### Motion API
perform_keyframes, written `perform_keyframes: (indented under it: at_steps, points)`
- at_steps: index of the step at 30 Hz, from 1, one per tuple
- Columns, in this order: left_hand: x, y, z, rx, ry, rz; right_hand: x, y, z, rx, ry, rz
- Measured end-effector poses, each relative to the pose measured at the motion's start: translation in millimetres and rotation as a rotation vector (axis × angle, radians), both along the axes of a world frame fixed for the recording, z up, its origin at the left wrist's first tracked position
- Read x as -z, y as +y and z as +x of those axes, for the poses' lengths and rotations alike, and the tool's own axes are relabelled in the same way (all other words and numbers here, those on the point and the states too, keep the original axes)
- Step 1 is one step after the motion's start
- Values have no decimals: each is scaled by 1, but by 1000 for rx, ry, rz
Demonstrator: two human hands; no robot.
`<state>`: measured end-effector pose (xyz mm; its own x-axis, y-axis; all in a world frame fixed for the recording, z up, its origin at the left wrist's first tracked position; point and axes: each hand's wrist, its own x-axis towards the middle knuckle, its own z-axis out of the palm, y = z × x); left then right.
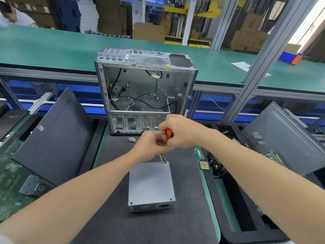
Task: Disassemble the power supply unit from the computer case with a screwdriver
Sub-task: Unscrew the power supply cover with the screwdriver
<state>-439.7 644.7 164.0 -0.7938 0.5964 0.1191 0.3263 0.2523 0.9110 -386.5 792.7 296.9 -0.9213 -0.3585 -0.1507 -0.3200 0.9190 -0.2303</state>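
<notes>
PSU (151, 184) lay on mat (190, 217) just below hands, out of case (144, 88) beyond them. Right hand (181, 131) gripped screwdriver (169, 133) handle. Left hand (151, 145) pinched shaft, tip on far-corner screw (165, 162). Step, likely: loosening PSU cover screw. Next: firm downward pressure, steady turning.

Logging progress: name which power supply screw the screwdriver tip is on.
The far-right corner screw, under the screwdriver tip; the near-left screw and near-right screw stand free.
</notes>
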Motion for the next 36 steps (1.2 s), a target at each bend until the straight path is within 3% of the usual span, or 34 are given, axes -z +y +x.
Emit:
perform_keyframes:
  at_steps: [2, 5, 7, 14, 21, 27, 31, 36]
  points:
    - [-2, 2, 0, -11, 16, -5, 3, -1, 1, 59, 48, 9]
    - [-2, 5, 3, 6, 10, 31, 13, -5, 2, 230, 261, 304]
    - [-4, 6, 5, -2, -10, 45, 16, -7, 0, 300, 277, 380]
    - [-4, 4, 3, -7, -24, 24, 5, 1, -5, 192, 45, 124]
    - [-6, -1, 2, 12, -53, -11, 6, 1, -3, 52, 50, 13]
    - [-6, 2, 3, -49, 19, -33, 13, -2, 0, 82, 142, 48]
    - [-6, 8, 7, -51, 24, 24, 18, -10, 0, 253, 329, 373]
    - [-5, 5, 5, -18, -34, 34, 12, -6, -3, 240, 180, 214]
